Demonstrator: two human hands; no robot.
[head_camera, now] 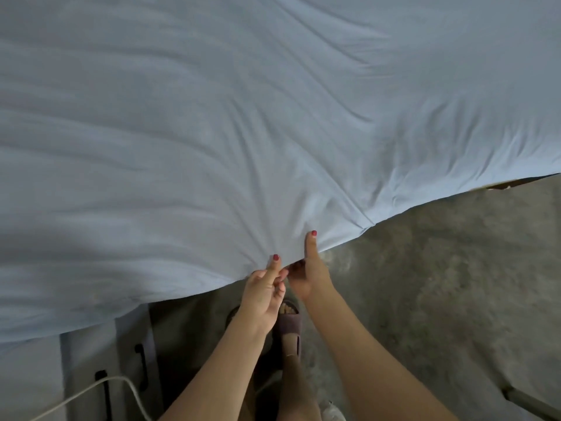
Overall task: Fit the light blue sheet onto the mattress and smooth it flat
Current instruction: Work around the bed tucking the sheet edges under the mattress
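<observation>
left hand (263,291), right hand (309,270): both pinch wrinkled soft sheet (243,132) hem | fingers underneath probably curled

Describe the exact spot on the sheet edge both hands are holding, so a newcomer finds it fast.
Start with the wrinkled light blue cotton sheet filling the upper frame, then follow its near edge where it meets the grey concrete floor. The spot is the edge's low middle stretch, above the brown slipper, where the left hand and right hand pinch side by side. Creases fan outward from that grip; nowhere else do they converge.
</observation>
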